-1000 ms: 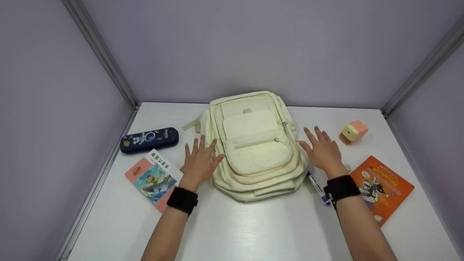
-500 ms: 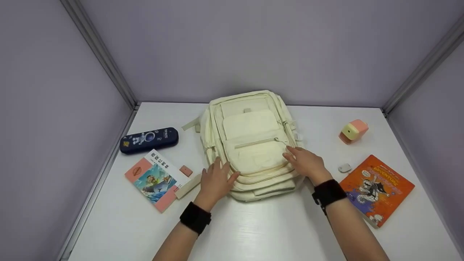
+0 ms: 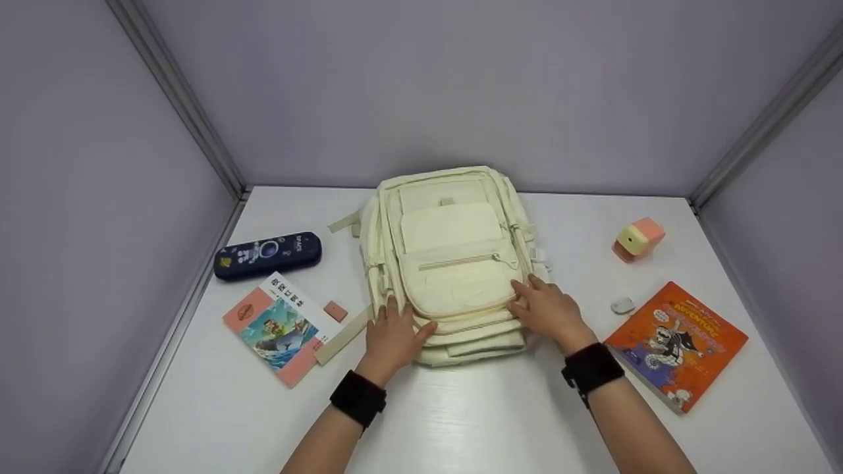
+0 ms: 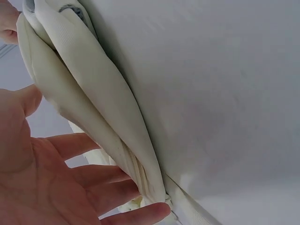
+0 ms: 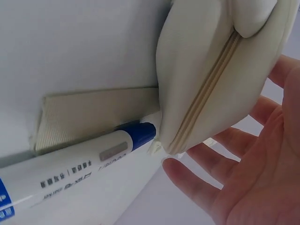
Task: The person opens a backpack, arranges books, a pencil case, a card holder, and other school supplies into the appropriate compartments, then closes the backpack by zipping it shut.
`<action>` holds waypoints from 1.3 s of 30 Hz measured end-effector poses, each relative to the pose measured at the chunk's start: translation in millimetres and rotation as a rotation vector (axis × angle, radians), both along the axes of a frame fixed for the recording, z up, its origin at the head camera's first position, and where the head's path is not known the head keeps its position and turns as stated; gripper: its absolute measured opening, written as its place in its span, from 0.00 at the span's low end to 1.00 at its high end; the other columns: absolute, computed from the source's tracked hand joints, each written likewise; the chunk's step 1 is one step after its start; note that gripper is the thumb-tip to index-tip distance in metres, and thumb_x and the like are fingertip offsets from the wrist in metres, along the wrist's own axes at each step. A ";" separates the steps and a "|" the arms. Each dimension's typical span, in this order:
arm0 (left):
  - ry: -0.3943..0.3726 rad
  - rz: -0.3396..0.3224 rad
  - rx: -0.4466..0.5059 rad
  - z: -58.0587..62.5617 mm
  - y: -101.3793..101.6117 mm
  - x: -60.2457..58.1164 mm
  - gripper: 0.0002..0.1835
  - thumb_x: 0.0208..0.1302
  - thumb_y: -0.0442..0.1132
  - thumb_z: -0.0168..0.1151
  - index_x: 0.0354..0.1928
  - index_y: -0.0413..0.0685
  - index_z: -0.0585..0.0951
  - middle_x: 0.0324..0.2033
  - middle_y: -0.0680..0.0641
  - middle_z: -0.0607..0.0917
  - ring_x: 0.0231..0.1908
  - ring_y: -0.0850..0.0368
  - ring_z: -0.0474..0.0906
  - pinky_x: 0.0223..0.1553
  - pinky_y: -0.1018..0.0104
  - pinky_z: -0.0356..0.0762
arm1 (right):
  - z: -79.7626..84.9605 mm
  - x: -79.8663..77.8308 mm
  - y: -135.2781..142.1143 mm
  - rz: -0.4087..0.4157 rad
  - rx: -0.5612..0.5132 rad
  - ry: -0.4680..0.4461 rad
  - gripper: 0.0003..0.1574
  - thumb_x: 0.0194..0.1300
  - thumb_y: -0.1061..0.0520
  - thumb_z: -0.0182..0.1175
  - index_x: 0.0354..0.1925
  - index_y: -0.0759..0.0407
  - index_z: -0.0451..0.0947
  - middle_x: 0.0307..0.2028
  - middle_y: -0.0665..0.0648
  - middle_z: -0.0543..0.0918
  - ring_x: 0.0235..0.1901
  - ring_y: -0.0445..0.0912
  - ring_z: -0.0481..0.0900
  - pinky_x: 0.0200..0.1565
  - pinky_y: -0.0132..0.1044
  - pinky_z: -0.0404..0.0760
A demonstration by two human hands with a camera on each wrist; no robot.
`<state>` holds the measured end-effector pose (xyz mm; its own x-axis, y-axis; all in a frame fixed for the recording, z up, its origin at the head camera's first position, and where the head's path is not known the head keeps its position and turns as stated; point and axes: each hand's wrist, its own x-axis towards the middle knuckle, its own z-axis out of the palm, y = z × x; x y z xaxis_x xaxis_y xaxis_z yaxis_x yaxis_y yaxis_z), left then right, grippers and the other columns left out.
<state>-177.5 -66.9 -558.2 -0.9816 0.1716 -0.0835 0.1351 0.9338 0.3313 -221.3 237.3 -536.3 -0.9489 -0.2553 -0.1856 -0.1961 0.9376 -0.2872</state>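
A cream backpack (image 3: 454,250) lies flat with its front pockets and zips facing up. My left hand (image 3: 392,339) rests at its lower left side, fingers spread and nearly straight along the edge. In the left wrist view those fingers (image 4: 103,183) lie against the folded cream fabric. At the lower right side my right hand (image 3: 550,313) touches the bag's front with lightly bent fingers. The right wrist view shows the right hand's fingers (image 5: 211,164) along the bag's zipped side. Beside that side lies a white marker (image 5: 79,164) with a blue cap, hidden in the head view.
On the left of the white table (image 3: 461,428) lie a navy pencil case (image 3: 269,255), a pink book (image 3: 283,329), a small pink block (image 3: 336,311) and a bag strap (image 3: 344,334). To the right are a pink-yellow pencil sharpener (image 3: 639,239), an orange book (image 3: 678,345) and a small white object (image 3: 622,305).
Both hands have moved inward and toward the person, from beside the backpack onto its lower sides. The backpack's lower right side has drawn in slightly.
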 end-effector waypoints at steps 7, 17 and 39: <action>-0.038 0.011 -0.022 1.0 -5.2 -8.2 0.47 0.68 0.71 0.45 0.69 0.34 0.67 0.70 0.28 0.58 0.67 0.30 0.58 0.59 0.34 0.62 | -4.0 15.2 -7.9 -0.006 0.034 0.047 0.38 0.72 0.37 0.53 0.72 0.52 0.64 0.70 0.70 0.61 0.62 0.70 0.65 0.52 0.66 0.70; -0.092 0.023 -0.075 1.8 -17.9 -28.4 0.50 0.64 0.75 0.43 0.72 0.41 0.65 0.73 0.35 0.55 0.70 0.35 0.54 0.62 0.34 0.57 | -12.4 38.7 -15.2 0.011 0.012 0.122 0.38 0.72 0.34 0.50 0.72 0.51 0.65 0.69 0.70 0.63 0.61 0.69 0.67 0.52 0.65 0.70; -0.067 0.027 -0.061 -0.2 -46.0 -70.8 0.41 0.67 0.67 0.52 0.73 0.49 0.65 0.74 0.38 0.56 0.71 0.37 0.52 0.66 0.36 0.48 | -33.3 64.8 -51.7 -0.035 -0.124 0.208 0.39 0.73 0.34 0.49 0.72 0.53 0.64 0.70 0.72 0.58 0.61 0.66 0.65 0.56 0.63 0.68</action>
<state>-248.3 -112.9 -558.4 -0.9777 0.1376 -0.1588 0.0889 0.9556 0.2808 -156.5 185.5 -569.6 -0.9722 -0.2299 0.0452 -0.2306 0.9050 -0.3575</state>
